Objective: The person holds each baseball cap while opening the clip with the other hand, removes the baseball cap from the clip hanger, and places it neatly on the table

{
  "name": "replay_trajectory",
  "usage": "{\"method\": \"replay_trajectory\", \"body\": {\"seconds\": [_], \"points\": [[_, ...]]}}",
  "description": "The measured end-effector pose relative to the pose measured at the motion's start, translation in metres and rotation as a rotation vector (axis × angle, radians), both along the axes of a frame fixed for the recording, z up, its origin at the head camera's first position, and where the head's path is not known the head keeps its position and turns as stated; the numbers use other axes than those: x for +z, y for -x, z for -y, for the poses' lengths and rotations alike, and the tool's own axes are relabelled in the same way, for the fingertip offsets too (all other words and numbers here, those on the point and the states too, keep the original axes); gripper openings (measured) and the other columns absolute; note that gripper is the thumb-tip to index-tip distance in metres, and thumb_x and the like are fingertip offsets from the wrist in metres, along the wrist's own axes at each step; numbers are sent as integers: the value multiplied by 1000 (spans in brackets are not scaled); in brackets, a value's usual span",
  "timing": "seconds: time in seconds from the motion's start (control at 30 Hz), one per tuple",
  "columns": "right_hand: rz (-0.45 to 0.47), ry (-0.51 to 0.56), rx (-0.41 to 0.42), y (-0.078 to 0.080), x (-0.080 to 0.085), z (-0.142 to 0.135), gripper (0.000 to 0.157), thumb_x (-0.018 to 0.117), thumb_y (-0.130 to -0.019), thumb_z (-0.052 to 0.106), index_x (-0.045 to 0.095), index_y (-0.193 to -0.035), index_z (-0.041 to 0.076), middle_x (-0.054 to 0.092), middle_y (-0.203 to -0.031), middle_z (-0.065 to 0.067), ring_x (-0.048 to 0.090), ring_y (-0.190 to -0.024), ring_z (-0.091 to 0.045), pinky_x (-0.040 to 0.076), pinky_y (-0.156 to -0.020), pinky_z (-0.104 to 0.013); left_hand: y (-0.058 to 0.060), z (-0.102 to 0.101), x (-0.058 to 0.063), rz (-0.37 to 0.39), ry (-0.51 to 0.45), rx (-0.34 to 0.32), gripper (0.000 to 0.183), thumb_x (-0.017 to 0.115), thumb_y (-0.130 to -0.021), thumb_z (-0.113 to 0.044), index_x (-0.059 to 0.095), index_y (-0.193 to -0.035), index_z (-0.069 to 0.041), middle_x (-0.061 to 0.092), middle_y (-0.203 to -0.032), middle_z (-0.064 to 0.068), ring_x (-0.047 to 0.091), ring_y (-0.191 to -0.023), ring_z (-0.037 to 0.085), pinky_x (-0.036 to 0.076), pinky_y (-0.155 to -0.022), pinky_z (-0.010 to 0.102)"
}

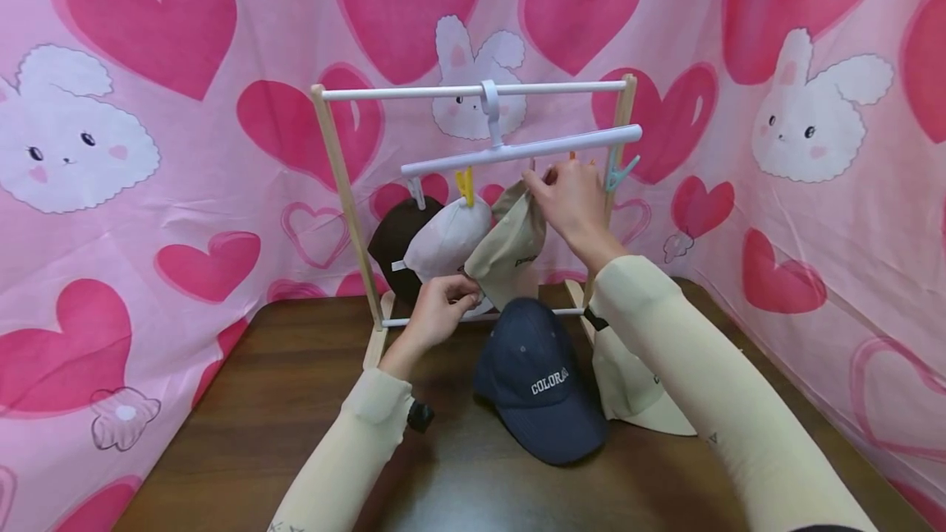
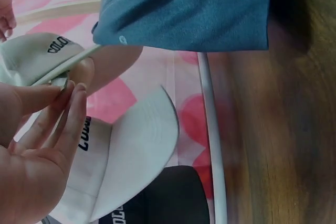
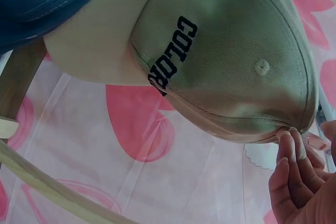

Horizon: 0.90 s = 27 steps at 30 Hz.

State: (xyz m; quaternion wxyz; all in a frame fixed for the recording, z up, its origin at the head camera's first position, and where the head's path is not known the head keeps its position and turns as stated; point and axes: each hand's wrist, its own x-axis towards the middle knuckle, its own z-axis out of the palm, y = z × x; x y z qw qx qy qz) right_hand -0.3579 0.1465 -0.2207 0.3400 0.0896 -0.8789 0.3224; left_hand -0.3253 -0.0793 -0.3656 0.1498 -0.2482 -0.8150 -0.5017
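A khaki cap (image 1: 510, 245) with dark lettering hangs below a white clip hanger (image 1: 532, 149). My right hand (image 1: 575, 199) pinches the top of its crown; in the right wrist view the fingertips (image 3: 294, 142) meet the cloth beside a pinkish clip (image 3: 316, 141). Lower down, my left hand (image 1: 438, 314) pinches the end of a strap at the cap's back edge, between thumb and fingers in the left wrist view. Left of it, a pale cap (image 1: 447, 240) hangs from a yellow clip (image 1: 465, 185), and a dark brown cap (image 1: 394, 236) from a whitish clip (image 1: 416, 191).
A wooden rack with a white top rod (image 1: 406, 93) carries the hanger, which tilts up to the right. Teal clip (image 1: 619, 174) hangs at its right end. On the brown table (image 1: 296, 401) lie a navy cap (image 1: 535, 360) and a beige cap (image 1: 628, 388), partly behind my right sleeve.
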Motion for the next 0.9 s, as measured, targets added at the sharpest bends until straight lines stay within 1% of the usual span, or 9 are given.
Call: {"method": "replay_trajectory", "body": {"seconds": [0.13,0.2,0.3,0.43,0.57,0.67,0.8,0.9], "points": [[24,24,-40,3,1,3,50,60,-98,52,73,-77,8,59,-63,-8,52,-57,-25,38,-46,-36,1,1,-1,-17,15,-19,8,70,-93,4,76,-94,0,76,-91,11,74,-85,24,56,-73,28],[21,23,-61,5,1,3,53,58,-98,53,71,-75,8,56,-61,-8,50,-55,-25,37,-45,-35,1,1,-1,-21,22,-30,8,70,-92,4,77,-94,0,75,-91,11,74,-85,24,56,-74,28],[9,12,-82,7,1,4,55,57,-98,54,71,-72,8,54,-59,-8,48,-54,-24,35,-44,-36,1,1,-1,-14,50,-24,8,71,-93,2,77,-94,-2,75,-91,9,73,-84,21,55,-74,28],[17,10,-86,8,0,4,55,57,-98,55,73,-74,8,54,-59,-8,49,-54,-24,36,-45,-36,0,1,-2,3,91,-18,7,71,-93,0,77,-94,-1,76,-90,7,71,-84,19,55,-75,29],[21,11,-76,8,-2,4,55,57,-99,54,72,-73,9,55,-59,-8,50,-55,-25,37,-45,-36,1,3,-4,13,109,-26,7,71,-94,0,78,-96,0,76,-92,6,70,-84,17,56,-77,31],[15,-4,-66,7,-3,4,55,55,-100,52,70,-71,8,58,-60,-9,52,-56,-26,38,-46,-37,1,4,-5,14,117,-16,7,71,-93,-1,78,-94,-3,76,-92,4,70,-84,15,56,-77,31],[21,-35,-59,8,-3,6,56,51,-101,52,69,-71,8,62,-64,-9,54,-58,-26,40,-48,-37,-1,5,-4,12,97,4,4,72,-92,-3,76,-93,-4,76,-89,5,72,-86,17,56,-76,32],[31,-41,-44,9,-5,8,57,49,-102,52,69,-71,9,62,-66,-9,54,-59,-26,40,-49,-37,-2,6,-3,36,49,11,10,74,-91,-3,73,-101,-4,76,-92,7,73,-89,20,57,-77,33]]}}
